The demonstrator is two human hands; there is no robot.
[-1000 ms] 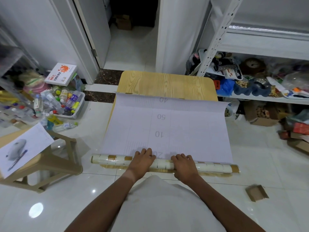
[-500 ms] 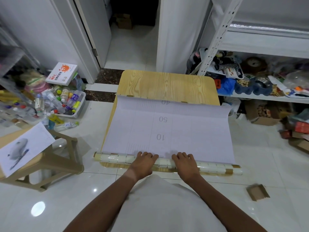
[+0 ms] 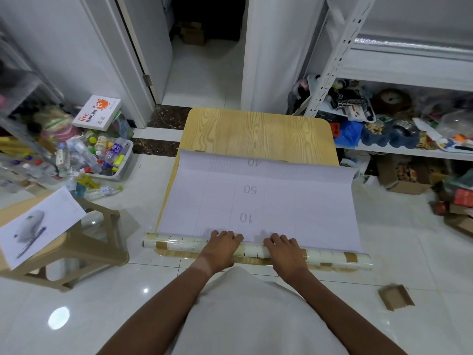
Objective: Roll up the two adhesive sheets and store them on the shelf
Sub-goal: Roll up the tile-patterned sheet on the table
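Note:
A tile-patterned adhesive sheet lies on the floor, white backing (image 3: 302,201) up with printed numbers. Its near end is wound into a roll (image 3: 176,245) of cream and brown squares. My left hand (image 3: 221,248) and my right hand (image 3: 285,251) both press on the middle of the roll, fingers curled over its top. Under it lies a wood-grain adhesive sheet (image 3: 258,131), flat, showing beyond the far edge of the white backing. The white metal shelf (image 3: 340,44) stands at the right.
A beige plastic stool (image 3: 84,242) with a paper on it stands at the left. Behind it is a bin of bottles (image 3: 102,155) and a white box. Cluttered lower shelf boards (image 3: 409,151) and cardboard boxes are at the right. A small cardboard piece (image 3: 395,297) lies near right. A doorway opens ahead.
The roll has turned forward a little under both hands; the printed 20 has gone into it. The hands stay at its middle.

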